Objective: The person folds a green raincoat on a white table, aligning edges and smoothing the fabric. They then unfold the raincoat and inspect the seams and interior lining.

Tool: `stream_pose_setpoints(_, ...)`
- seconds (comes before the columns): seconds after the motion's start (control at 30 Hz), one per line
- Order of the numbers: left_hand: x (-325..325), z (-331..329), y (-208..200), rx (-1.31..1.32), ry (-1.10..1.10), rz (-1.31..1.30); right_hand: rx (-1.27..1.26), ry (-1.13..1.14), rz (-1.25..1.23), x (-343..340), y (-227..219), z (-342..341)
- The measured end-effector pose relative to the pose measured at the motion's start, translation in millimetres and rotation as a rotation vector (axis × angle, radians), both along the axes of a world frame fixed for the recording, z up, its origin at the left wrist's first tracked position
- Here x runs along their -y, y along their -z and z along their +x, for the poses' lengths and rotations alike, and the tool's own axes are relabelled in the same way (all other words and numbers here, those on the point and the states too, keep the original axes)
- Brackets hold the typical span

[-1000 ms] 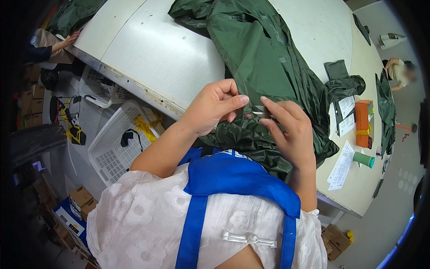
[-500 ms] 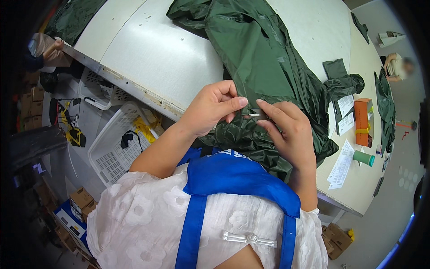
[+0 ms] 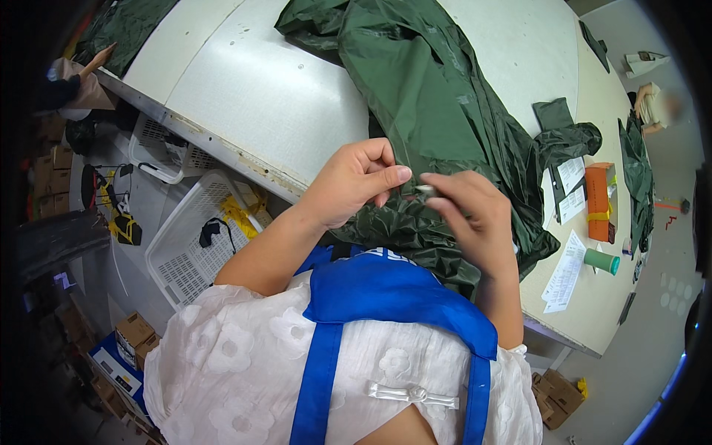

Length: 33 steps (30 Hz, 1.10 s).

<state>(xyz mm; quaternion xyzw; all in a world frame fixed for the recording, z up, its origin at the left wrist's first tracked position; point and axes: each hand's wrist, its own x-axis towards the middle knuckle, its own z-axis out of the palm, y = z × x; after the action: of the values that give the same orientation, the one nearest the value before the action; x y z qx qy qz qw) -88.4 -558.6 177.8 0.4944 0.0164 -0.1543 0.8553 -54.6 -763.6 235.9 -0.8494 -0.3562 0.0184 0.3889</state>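
Observation:
A dark green, shiny, thin garment or sheet (image 3: pixel 419 96) lies over the table and hangs down in folds in front of me. My left hand (image 3: pixel 345 185) is closed in a pinch at an edge of this green fabric, thumb against the fingers. Just to its right, my right hand (image 3: pixel 478 215) is closed around small metal thread snips (image 3: pixel 426 190). Their tip points toward my left thumb, above the fabric. Motion blurs the snips, and most of them is hidden in the palm. Any thread between the hands is too fine to make out.
The pale table (image 3: pixel 259 81) curves around me. On its right lie papers (image 3: pixel 565 271), an orange box (image 3: pixel 599 204), a green spool (image 3: pixel 602 262) and folded green fabric (image 3: pixel 569 141). White plastic baskets (image 3: pixel 196 245) stand below left. Other people (image 3: pixel 656 107) are at the table's far sides.
My right hand has turned slightly and the snips in it have tilted. My left hand keeps its pinch, barely shifted. At the far left, another person's hand has risen over the green fabric there.

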Motion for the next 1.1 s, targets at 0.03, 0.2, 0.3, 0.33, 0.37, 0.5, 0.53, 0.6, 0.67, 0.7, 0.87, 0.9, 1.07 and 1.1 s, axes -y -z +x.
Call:
stream_pose_setpoints(0.03,-0.2,-0.5,0.3,-0.003,-0.003,-0.006,-0.078,0.029,0.087,1.3,1.9,0.7)
stream_pose_setpoints(0.2,15.4,-8.0,0.2,0.015,0.117,0.208,-0.430,0.259,0.265,-9.7,16.6,5.5)
stream_pose_setpoints(0.3,41.1,-25.1,18.5,0.238,0.281,0.512,-0.278,0.301,-0.072,-24.8,24.7,7.6)
stream_pose_setpoints(0.33,47.2,-27.7,20.3,0.258,0.345,0.533,-0.303,0.261,-0.140,-20.0,34.9,7.1)
stream_pose_setpoints(0.37,48.1,-29.9,27.7,0.295,0.401,0.489,-0.327,0.209,-0.210,-14.8,44.8,6.6)
stream_pose_setpoints(0.5,11.9,-11.7,83.4,-0.191,0.248,0.120,-0.386,0.149,-0.096,11.1,51.4,-9.0)
stream_pose_setpoints(0.53,-1.6,-3.2,93.6,-0.305,0.045,-0.181,-0.484,0.138,-0.076,20.9,46.9,-12.4)
stream_pose_setpoints(0.6,-22.8,14.3,115.5,-0.406,-0.253,-0.369,-0.707,0.107,-0.024,41.2,35.6,-17.3)
stream_pose_setpoints(0.67,-38.9,31.6,116.2,-0.272,-0.369,-0.467,-0.850,0.164,0.112,62.6,29.8,-25.3)
stream_pose_setpoints(0.7,-44.2,33.4,113.0,-0.204,-0.427,-0.516,-0.894,0.217,0.166,71.2,23.3,-28.1)
stream_pose_setpoints(0.87,-45.8,24.1,50.0,-0.130,-0.392,-0.678,-0.827,0.489,0.286,134.2,24.1,-34.0)
stream_pose_setpoints(0.9,-45.7,20.6,43.9,-0.139,-0.367,-0.655,-0.798,0.507,0.259,140.2,25.0,-34.0)
stream_pose_setpoints(1.07,-45.9,10.7,30.1,-0.046,-0.210,-0.677,-0.739,0.559,0.148,147.1,25.8,-30.6)
stream_pose_setpoints(1.1,-45.3,9.2,28.9,-0.043,-0.213,-0.666,-0.735,0.564,0.123,149.3,26.6,-29.8)
